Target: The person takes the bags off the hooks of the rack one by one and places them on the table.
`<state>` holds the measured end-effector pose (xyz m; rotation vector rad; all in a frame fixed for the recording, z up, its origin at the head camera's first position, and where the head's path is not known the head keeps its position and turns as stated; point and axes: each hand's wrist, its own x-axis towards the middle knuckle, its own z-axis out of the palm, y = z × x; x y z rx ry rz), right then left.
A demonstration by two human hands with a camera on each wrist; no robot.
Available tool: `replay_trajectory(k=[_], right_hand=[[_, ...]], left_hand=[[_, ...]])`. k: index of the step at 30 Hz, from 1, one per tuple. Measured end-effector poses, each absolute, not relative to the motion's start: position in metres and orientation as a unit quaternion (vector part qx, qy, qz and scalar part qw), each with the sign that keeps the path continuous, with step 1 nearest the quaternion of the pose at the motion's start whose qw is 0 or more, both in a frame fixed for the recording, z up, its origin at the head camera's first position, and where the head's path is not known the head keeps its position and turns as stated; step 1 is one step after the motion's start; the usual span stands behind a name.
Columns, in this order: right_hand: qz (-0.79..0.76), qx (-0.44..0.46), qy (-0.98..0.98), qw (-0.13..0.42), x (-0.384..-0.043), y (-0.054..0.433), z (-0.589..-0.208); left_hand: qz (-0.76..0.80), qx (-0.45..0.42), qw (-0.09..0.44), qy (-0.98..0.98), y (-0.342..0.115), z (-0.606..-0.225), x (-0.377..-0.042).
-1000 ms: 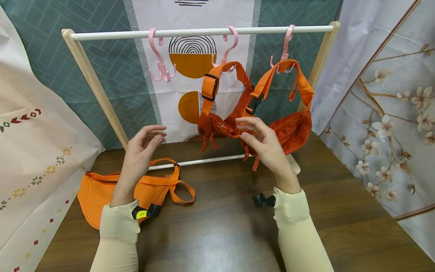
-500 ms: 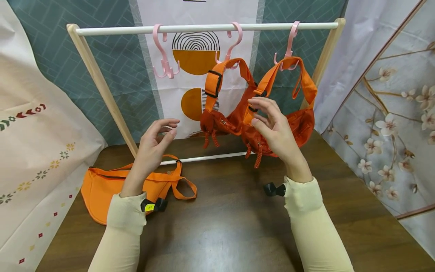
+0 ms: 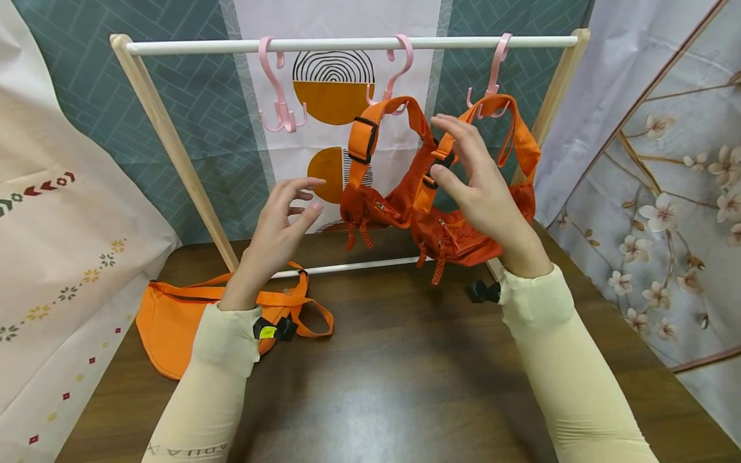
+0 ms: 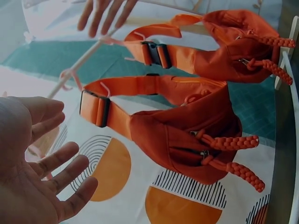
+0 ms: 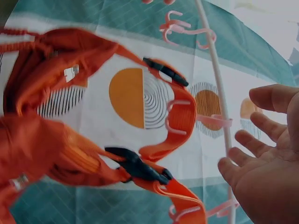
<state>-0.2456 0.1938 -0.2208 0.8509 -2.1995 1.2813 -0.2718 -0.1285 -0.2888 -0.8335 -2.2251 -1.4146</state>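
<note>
Two red-orange waist bags hang by their straps from pink hooks on a white rail: the middle bag (image 3: 379, 204) and the right bag (image 3: 454, 235). My right hand (image 3: 483, 180) is raised in front of the right bag's strap and black buckle, fingers apart and holding nothing. To the left of the middle bag, my left hand (image 3: 283, 212) hovers with loosely bent fingers and nothing in it. The left pink hook (image 3: 282, 106) carries no bag. On the table, behind my left forearm, lies a flat bright orange bag (image 3: 173, 328) with its strap looped to the right.
A wooden-ended rack (image 3: 173, 148) with a white top rail (image 3: 341, 45) and a lower bar (image 3: 359, 265) stands on the brown table (image 3: 370, 373). Patterned cloth hangs behind it, with a floral curtain (image 3: 654, 225) at the right and white cloth (image 3: 58, 257) at the left.
Both hands have risen toward the rack; the right has also moved rightward, up to the right bag's strap, and the left has moved rightward. The bags hang as before.
</note>
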Motion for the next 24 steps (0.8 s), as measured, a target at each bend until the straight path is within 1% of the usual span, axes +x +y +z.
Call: replay_trajectory(k=[5, 10, 19, 24], right_hand=[[0.394, 0.298, -0.828, 0.265, -0.257, 0.198, -0.202], [0.33, 0.307, -0.842, 0.298, -0.271, 0.198, -0.183], [0.239, 0.304, -0.867, 0.315, -0.291, 0.19, -0.155], [0.186, 0.297, -0.879, 0.324, -0.298, 0.187, -0.148]], left_hand=[[-0.502, -0.303, 0.181, -0.79, -0.12, -0.281, -0.276], [-0.493, -0.306, 0.183, -0.794, -0.115, -0.271, -0.28], [-0.507, -0.3, 0.144, -0.795, -0.102, -0.26, -0.295], [-0.518, -0.299, 0.142, -0.789, -0.097, -0.256, -0.305]])
